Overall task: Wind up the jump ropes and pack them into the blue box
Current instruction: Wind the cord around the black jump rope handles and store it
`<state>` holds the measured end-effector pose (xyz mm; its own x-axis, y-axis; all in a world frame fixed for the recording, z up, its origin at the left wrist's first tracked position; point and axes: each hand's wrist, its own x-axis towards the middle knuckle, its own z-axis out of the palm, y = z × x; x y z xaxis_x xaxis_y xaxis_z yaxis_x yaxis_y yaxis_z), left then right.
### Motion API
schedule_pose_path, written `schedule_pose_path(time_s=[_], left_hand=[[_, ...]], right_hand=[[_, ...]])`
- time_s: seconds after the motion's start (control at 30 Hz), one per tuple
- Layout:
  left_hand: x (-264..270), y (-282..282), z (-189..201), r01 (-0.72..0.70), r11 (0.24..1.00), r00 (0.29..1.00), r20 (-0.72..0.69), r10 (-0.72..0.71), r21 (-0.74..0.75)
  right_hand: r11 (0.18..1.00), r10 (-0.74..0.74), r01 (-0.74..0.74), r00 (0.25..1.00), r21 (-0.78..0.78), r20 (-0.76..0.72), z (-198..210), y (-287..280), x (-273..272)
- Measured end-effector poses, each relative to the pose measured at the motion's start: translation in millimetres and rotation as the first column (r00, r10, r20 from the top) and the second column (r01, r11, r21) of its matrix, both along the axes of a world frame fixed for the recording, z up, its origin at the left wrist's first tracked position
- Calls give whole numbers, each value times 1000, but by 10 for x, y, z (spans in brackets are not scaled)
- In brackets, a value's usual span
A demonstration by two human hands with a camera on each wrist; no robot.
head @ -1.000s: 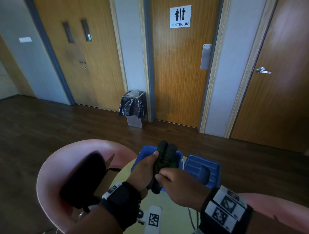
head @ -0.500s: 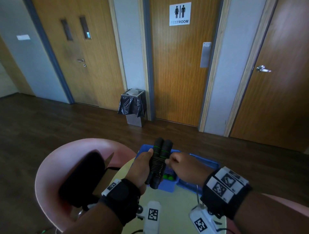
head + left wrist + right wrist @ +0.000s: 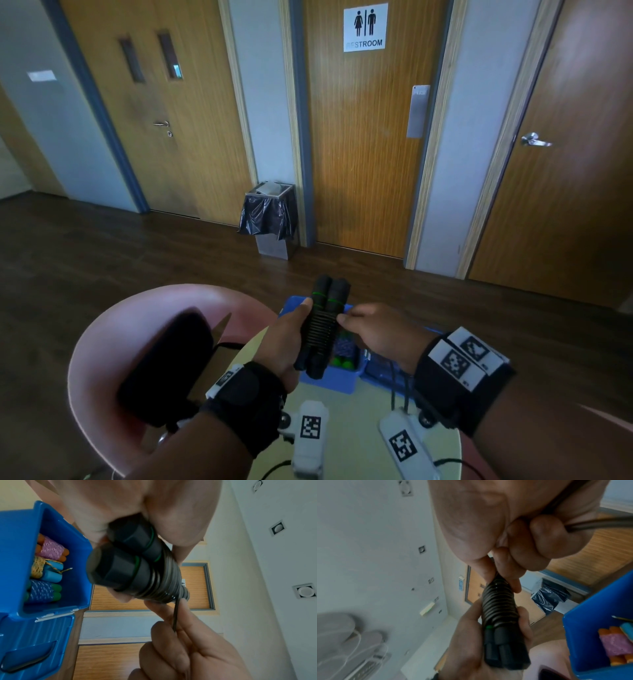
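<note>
My left hand [image 3: 286, 337] grips the two black handles of a jump rope [image 3: 322, 329] held side by side, upright above the blue box [image 3: 337, 380]. Black cord is coiled tightly round the handles [image 3: 159, 582] [image 3: 499, 605]. My right hand [image 3: 371, 330] pinches the loose end of the black cord [image 3: 175, 615] just to the right of the handles. In the left wrist view the blue box [image 3: 18, 536] holds three wound ropes: a pink one with orange handles [image 3: 51, 549], a yellow one with light-blue handles [image 3: 46, 570] and a blue one with green handles [image 3: 42, 593].
The box stands on a pale round table [image 3: 349, 428] with its lid [image 3: 34, 642] lying open beside it. A pink chair [image 3: 113, 339] with a black bag [image 3: 164, 366] on it is to the left. A bin [image 3: 270, 219] stands by the restroom door beyond.
My right hand has moved from in front of the handles round to their right side, drawing the cord with it. The left hand has kept the handles nearly still.
</note>
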<state>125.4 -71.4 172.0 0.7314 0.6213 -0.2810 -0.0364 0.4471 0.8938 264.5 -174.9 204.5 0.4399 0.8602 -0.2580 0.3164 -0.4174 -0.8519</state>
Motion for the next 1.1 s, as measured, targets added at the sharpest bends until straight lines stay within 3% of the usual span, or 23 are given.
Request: schedule_pose_path(time_s=[0.13,0.33,0.5,0.67,0.77,0.97,1.1], left_hand=[[-10,52,68,-6,992,1000,-9,7,124],[-23,47,93,-84,960,996,18,82,267],[-30,74,-8,19,926,991,-129,32,378],[22,-24,-15,7,947,977,-206,62,320],[-16,-11,-36,-23,928,976,-191,100,371],[-48,9,-11,-13,934,982,-170,78,357],[-61,24,37,19,971,985,-173,24,239]], right_hand=[[994,-99,105,958,7,-268,12,-15,-4],[981,-161,189,920,43,-356,-29,-23,-51],[975,-199,216,948,44,-249,-83,-11,-75],[978,-179,195,970,81,-167,-247,23,-151],[996,-84,87,989,25,-125,-190,0,-79],[992,122,-115,982,-55,144,-7,13,42],[994,88,-85,996,-72,33,-13,20,68]])
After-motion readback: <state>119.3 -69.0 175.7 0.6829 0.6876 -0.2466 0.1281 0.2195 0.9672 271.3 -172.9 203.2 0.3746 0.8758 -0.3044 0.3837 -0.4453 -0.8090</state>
